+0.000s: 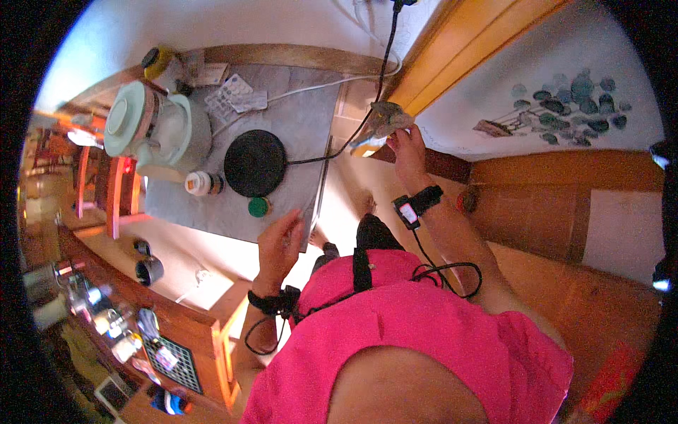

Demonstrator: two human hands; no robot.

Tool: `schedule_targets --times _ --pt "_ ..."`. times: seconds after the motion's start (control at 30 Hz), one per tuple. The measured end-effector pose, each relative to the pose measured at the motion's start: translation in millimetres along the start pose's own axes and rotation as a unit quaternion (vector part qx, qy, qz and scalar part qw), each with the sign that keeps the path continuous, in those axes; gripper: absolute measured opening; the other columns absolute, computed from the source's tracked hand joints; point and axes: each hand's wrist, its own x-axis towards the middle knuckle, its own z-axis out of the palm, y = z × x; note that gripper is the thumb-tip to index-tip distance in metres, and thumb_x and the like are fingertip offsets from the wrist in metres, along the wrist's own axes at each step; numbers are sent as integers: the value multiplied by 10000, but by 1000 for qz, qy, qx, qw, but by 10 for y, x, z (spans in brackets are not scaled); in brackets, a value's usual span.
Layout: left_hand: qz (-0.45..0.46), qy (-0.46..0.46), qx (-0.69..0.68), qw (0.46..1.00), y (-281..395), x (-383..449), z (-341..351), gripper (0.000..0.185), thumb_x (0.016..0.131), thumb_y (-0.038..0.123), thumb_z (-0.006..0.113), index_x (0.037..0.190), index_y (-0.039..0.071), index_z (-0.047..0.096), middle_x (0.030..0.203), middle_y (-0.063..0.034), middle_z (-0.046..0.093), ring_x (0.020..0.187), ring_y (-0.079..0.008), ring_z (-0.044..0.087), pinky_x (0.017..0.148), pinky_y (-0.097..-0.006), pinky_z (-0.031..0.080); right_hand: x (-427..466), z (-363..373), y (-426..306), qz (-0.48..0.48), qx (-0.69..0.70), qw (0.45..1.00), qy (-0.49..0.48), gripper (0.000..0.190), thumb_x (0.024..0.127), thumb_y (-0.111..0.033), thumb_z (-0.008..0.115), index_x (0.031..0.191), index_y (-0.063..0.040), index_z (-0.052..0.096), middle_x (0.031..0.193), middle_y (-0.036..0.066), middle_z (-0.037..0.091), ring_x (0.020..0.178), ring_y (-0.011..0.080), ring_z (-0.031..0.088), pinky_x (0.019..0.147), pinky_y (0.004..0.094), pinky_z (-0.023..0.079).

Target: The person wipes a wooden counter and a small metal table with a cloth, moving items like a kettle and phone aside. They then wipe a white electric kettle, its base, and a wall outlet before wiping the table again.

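Note:
My right hand [410, 153] is raised beside the wooden post, its fingertips on a crumpled greyish cloth or bag [389, 119]. Blur leaves its material unsettled. At the near edge of a grey-topped table [296, 116] is my left hand [278, 246], fingers partly curled; whether it touches the edge is hard to tell. Close to it on the tabletop lies a green round lid [258, 207]. Behind that sits a black round plate [255, 163] with a black cable [318, 158] running off it. A small white-capped bottle [198, 183] lies or stands left of the plate.
A pale kettle-like appliance [185, 132] stands at the table's left. Blister packs [233, 94] and a yellow-and-black item [159, 61] are farther back. A white cord [318, 85] crosses the tabletop. To the left, a wooden shelf [185, 318] bears various small items; a wooden post [450, 47] rises at right.

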Motion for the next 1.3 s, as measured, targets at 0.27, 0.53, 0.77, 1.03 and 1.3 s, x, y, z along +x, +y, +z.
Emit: schedule_targets --times 0.27,0.53,0.77,1.03,1.3 --pt "-18 96 24 995 -525 -272 -295 219 912 48 710 1127 8 729 861 -104 751 662 -127 645 583 -266 497 454 188 127 -79 122 989 -14 223 973 -110 576 1191 -66 589 1089 54 659 973 193 655 814 333 550" --pt "-56 87 55 993 -634 -330 -404 191 913 50 710 1095 -2 732 920 -117 762 691 -138 659 589 -268 503 1119 712 362 -132 79 988 -20 217 913 19 590 1115 -57 616 1044 82 660 939 231 657 796 341 548" --pt "-63 98 45 992 -686 -372 -568 171 934 20 675 1095 1 731 854 -112 745 650 -128 656 576 -256 508 721 1216 -224 -84 220 971 40 177 953 -36 585 1124 -80 575 999 55 666 849 216 657 756 357 556" --pt "17 42 100 994 -994 -230 -849 177 909 21 681 1075 7 742 800 -111 726 623 -156 651 562 -280 507 1131 981 411 16 297 943 146 137 937 -81 596 1073 -83 578 987 80 655 870 246 645 798 422 559" --pt "84 -105 120 984 -1165 14 -1027 119 887 34 685 1002 34 718 729 -126 681 597 -258 661 542 -345 505 987 1123 498 -234 -4 943 237 329 915 36 589 1235 -21 537 1099 78 610 1028 197 581 922 325 475"
